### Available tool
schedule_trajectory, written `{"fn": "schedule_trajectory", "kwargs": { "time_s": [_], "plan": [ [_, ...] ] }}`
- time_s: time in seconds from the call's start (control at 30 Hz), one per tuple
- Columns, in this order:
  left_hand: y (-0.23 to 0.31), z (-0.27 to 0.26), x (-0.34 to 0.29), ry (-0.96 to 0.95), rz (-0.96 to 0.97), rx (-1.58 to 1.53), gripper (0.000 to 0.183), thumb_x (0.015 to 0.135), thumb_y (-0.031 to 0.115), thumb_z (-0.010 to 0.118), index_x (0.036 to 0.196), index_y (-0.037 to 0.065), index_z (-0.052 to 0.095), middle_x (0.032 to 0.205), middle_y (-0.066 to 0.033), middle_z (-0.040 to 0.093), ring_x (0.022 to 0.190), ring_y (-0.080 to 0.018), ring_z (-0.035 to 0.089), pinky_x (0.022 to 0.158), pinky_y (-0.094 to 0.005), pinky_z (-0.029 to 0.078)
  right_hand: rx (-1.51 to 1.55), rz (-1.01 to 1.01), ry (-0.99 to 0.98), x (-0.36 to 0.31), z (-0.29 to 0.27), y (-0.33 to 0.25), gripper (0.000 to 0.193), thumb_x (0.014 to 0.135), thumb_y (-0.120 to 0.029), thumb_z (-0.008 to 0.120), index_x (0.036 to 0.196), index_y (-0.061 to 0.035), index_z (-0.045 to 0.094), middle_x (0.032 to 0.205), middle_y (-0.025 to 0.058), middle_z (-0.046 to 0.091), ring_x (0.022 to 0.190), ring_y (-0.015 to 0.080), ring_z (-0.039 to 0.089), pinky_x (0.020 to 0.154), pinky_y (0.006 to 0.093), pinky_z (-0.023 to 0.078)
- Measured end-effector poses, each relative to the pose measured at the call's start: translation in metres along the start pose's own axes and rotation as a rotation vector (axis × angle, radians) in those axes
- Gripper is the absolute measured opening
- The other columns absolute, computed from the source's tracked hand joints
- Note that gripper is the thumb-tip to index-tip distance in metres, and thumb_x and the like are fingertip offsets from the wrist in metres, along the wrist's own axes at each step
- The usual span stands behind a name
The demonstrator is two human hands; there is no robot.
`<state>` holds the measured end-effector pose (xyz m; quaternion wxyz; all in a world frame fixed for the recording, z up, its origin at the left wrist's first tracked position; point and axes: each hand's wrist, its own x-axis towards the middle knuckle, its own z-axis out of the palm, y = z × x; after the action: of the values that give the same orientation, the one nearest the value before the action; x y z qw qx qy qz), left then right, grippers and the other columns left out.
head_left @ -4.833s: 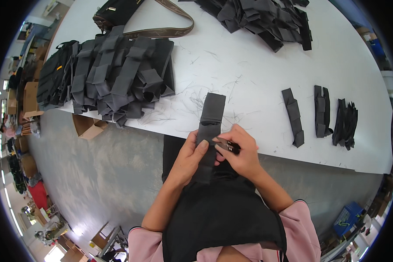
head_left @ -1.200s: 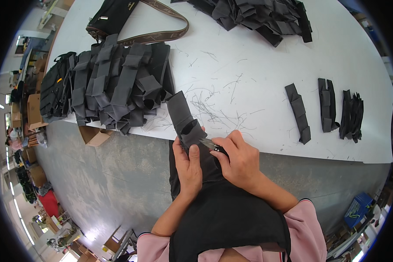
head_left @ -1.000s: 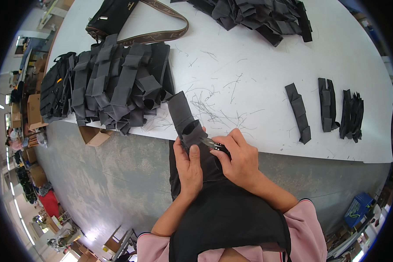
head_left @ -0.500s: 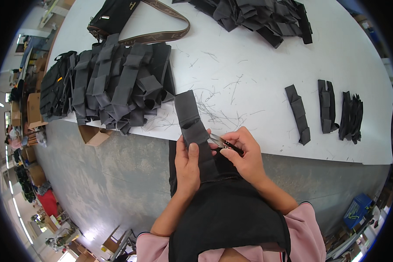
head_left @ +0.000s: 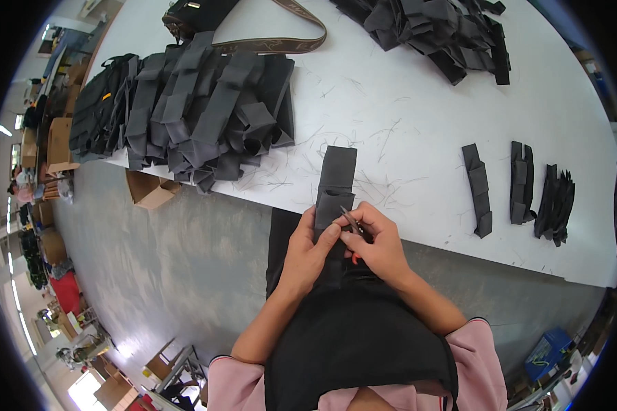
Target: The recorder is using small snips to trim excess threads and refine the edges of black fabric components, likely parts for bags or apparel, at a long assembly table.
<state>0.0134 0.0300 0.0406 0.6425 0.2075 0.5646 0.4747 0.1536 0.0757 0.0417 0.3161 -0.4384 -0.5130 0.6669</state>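
Observation:
A dark grey fabric strip [head_left: 339, 168] with folded, stitched sections reaches up from my hands over the table's near edge. My left hand [head_left: 306, 255] is closed on its lower part, the thumb pressed on top. Close beside it, my right hand [head_left: 382, 248] is closed round small thread snips [head_left: 350, 219] with pointed metal blades. Their tips lie against the right side of the strip, near a fold. A bit of orange-red shows below the right fingers. My fingers hide the strip's lower end and part of the snips.
The white table [head_left: 418, 109] carries loose thread scraps. A heap of grey strips [head_left: 209, 103] and a black backpack [head_left: 101, 109] lie left, another heap [head_left: 445, 38] far right. Separate strips [head_left: 478, 190] lie right, a black bag [head_left: 195, 15] far left. A cardboard box [head_left: 151, 190] stands below the edge.
The strip has turned more upright and shifted right in view. My hands have come closer together, and the snips now point up along the strip. The whole view has tilted slightly.

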Motion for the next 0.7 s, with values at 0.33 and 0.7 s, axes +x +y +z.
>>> {"fn": "schedule_trajectory", "kwargs": {
  "time_s": [0.33,0.7],
  "plan": [
    [0.022,-0.015,-0.002,-0.253,-0.035,0.274,0.044,0.091,0.008,0.052,0.131,-0.003,0.037,0.096,-0.0105,0.061,0.075,-0.0132,0.062,0.066,-0.0264,0.053,-0.44,-0.124,-0.202,0.024,-0.013,-0.024,0.027,0.077,0.006,0.062,0.102,-0.0026,0.059,0.08,0.0056,0.062,0.06,0.0109,0.063,0.053,0.0211,0.047],
    [0.032,-0.025,-0.004,-0.415,-0.194,0.033,0.061,0.092,0.005,0.049,0.143,-0.001,0.017,0.103,-0.0153,0.062,0.068,-0.0153,0.063,0.063,-0.0265,0.053,-0.861,-0.672,-0.231,0.027,-0.032,-0.04,0.027,0.064,-0.007,0.072,0.091,-0.0088,0.067,0.078,0.0029,0.055,0.068,0.0199,0.054,0.059,0.03,0.041]
  ]
}}
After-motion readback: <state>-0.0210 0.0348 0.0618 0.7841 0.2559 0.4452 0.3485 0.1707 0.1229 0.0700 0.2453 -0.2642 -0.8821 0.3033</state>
